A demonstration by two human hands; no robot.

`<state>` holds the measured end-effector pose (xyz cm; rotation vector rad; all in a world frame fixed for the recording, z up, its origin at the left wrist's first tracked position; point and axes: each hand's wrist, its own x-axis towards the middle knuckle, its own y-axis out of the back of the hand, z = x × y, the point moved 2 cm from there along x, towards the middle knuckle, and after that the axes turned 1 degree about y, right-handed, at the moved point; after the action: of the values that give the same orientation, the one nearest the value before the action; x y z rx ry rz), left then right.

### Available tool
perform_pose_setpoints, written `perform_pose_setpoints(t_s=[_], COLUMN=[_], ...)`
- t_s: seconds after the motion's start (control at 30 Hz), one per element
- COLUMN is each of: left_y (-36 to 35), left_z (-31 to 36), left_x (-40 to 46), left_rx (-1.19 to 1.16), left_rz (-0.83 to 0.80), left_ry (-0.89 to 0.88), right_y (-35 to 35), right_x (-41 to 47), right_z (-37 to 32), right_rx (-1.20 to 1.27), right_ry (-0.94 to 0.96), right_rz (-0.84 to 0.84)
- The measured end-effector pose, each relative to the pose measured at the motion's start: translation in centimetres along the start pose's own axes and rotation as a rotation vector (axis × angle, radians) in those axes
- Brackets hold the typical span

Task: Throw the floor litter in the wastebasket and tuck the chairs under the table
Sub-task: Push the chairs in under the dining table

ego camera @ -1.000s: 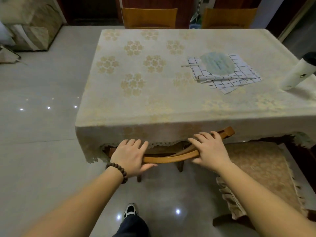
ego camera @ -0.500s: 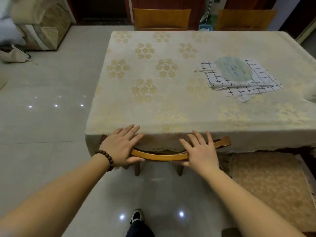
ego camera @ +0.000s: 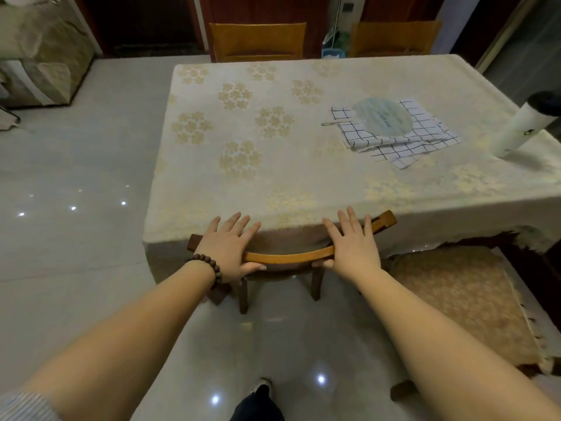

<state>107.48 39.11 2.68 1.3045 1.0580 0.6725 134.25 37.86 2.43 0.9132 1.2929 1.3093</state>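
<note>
both hands, left (ego camera: 231, 249) and right (ego camera: 352, 249), press flat with fingers spread on the curved wooden chair back (ego camera: 288, 256), low centre, pushing it against the floral-clothed tabletop (ego camera: 243, 141).

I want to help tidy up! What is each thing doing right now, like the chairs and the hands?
Left hand: fingers straight, pressing the chair back.
Right hand: fingers straight, pressing the chair back.
Chair: tucked under the table, only its back rail and legs show.
Cushioned chair: seat mostly out from the table.
Table: covered with a tablecloth.
Checked cloth: folded, lying flat.
</note>
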Motion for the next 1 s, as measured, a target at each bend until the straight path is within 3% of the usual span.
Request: perform_pose_setpoints(t_s=[0.2,0.4,0.8,1.0], left_y=[1.3,2.8,1.9,1.1], left_z=[5.1,12.6,30.5,39.7], left_x=[-1.8,-1.2,-1.7,-5.6], left_rx=[-0.115,-0.189,-0.249,-0.230], left_rz=[0.154,0.285,0.179,0.099], left_ry=[-0.065,-0.177,-0.652,-0.916], right_y=[0.9,1.0,-3.9,-5.9], right_x=[-4.8,-11.2,-30.6,-41.3], right_z=[-0.6,1.6,6.6,5.9], right_rx=[0.223,0.361,0.471,0.499], right_ry=[-0.121,-0.372,-1.113,-1.383], right_rz=[0.093,0.184,0.183,0.177])
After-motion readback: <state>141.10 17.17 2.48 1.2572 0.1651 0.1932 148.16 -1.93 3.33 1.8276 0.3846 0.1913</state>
